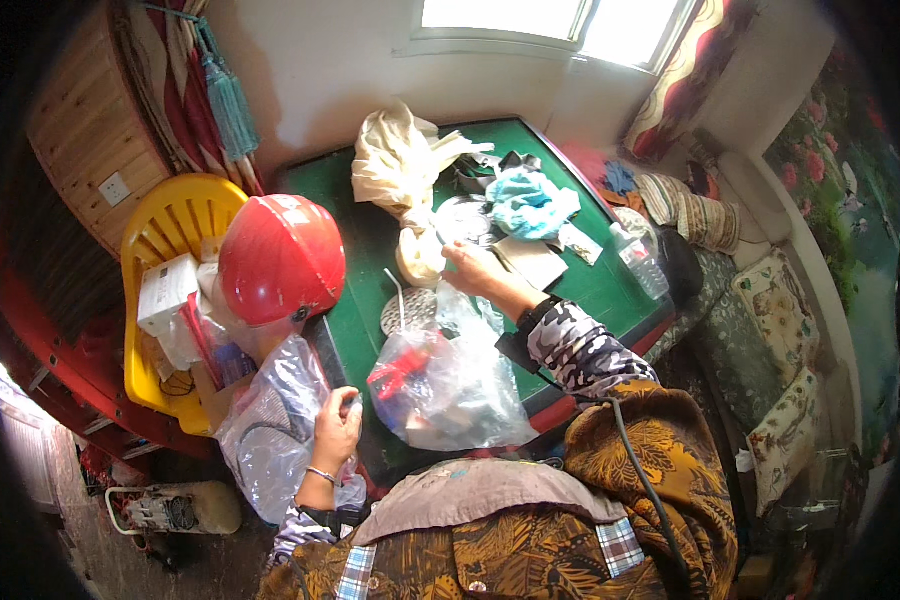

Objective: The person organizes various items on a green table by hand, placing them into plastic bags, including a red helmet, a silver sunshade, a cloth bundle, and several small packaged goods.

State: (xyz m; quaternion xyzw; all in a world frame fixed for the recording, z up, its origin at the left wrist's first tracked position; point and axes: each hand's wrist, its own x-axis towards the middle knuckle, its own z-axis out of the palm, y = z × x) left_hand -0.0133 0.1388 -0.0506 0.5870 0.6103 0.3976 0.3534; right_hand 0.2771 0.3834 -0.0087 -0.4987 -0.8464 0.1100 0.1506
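Note:
My right hand (475, 270) reaches over the green table, its fingers closed beside the knotted neck of a cream cloth bundle (390, 160). What they pinch is too small to make out. Below that wrist lies a clear plastic bag (460, 405) with red and blue things inside. My left hand (337, 428) is curled at the table's near left edge, with a small dark thing at its fingertips that I cannot name. Next to it hangs another clear plastic bag (270, 420) holding something grey. A round perforated metal disc (408, 312) sits left of my right hand.
On the green table (315, 185) are a turquoise cloth (532, 203), a beige flat piece (532, 262) and a clear plastic bottle (642, 262). A red helmet (282, 262) rests by a yellow plastic chair (185, 210) loaded with boxes. A patterned sofa (715, 330) stands at right.

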